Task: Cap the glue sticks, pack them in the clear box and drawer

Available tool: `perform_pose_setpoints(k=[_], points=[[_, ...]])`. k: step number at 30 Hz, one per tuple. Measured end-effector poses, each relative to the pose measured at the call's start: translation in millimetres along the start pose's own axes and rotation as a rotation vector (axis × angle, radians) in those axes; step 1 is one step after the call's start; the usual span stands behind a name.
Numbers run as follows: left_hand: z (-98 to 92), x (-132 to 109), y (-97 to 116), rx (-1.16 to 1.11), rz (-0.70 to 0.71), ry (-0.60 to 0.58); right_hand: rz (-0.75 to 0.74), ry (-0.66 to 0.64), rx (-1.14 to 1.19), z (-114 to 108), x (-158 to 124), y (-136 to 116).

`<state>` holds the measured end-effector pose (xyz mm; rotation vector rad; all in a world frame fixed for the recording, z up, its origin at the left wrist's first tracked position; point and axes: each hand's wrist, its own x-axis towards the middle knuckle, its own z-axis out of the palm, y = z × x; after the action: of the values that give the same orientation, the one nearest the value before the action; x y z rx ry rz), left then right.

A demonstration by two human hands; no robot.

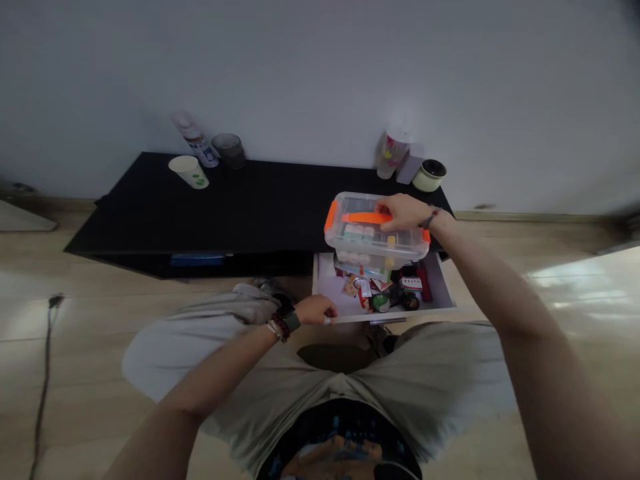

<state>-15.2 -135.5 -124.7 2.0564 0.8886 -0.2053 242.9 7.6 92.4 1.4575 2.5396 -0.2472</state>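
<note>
My right hand [404, 212] is closed around the orange handle [367, 218] of a clear plastic storage box [345, 240] with orange side clips. White and yellow items show through its walls. The box is over the back of a pulled-out white drawer [447, 287], hiding part of it; whether it touches the cabinet edge I cannot tell. My left hand [315, 310] has its fingers curled over the drawer's front left corner. Inside the drawer lie small mixed items, among them a green round thing [381, 303] and a red strip-like thing [425, 283].
On the black cabinet top [270, 207] stand a paper cup [189, 171], a spray can [200, 147], a dark glass [230, 150], a clear patterned cup [393, 153] and a cream jar [430, 176]. A blue item [197, 260] lies in the open shelf. A cable [45, 380] runs along the floor.
</note>
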Motion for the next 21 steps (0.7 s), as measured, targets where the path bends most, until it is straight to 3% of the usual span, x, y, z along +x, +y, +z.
perform_pose_setpoints(k=[4, 8, 15, 21], points=[[1.8, -3.0, 6.1, 0.034, 0.009, 0.0, -0.045, -0.067, 0.076, 10.6, -43.3, 0.8], [4.1, -7.3, 9.0, 0.022, 0.018, -0.003, -0.064, -0.14, 0.099, 38.9, -63.5, -1.3], [9.6, -14.7, 18.2, 0.074, -0.01, 0.002, -0.065, -0.253, 0.099, 114.0, -50.4, -6.9], [14.3, -20.1, 19.9, 0.069, -0.01, -0.004, -0.002, -0.259, 0.19, 164.1, -31.0, -25.2]])
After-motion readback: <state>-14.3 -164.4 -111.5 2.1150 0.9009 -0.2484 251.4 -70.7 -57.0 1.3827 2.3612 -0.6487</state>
